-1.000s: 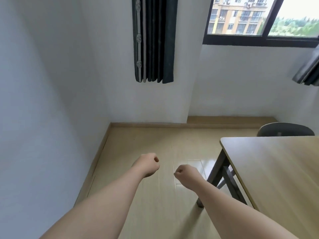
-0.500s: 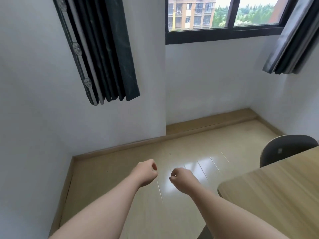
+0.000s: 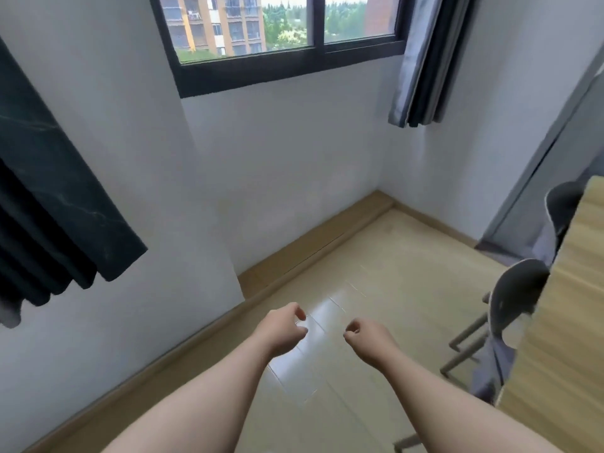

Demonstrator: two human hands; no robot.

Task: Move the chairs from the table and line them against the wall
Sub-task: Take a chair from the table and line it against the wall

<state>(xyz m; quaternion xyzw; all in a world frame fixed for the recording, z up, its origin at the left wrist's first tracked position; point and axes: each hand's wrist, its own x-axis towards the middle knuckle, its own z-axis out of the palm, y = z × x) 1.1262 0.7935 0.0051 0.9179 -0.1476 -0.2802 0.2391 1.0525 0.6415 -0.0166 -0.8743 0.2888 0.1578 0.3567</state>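
Two chairs were recorded at the right edge of the frame, both drawn up to the table (image 3: 565, 338). The near chair (image 3: 516, 299) was seen at lower right, its dark rounded back just beside the table edge and its thin metal legs on the floor (image 3: 376, 256). The far chair (image 3: 563, 204) was noted higher in the frame, largely hidden by the tabletop, with only its curved back visible. Grey fabric was observed below each back; whether it was cushion or loose cloth could not be told. Both chairs were found well apart from the wall (image 3: 277, 165), which filled the centre of the frame under the window (image 3: 277, 34).

The left hand (image 3: 281, 331) and right hand (image 3: 369, 341) were held out over the floor at lower centre, near each other but apart. On each, the fingers were curled inward toward the palm in a loose fist, and nothing was held. Neither hand was in contact with a chair or the table.

One dark curtain (image 3: 49, 207) was noted at the left edge of the frame, and a grey curtain (image 3: 425, 60) at upper right beside the window. Some blur was noted along the right edge.
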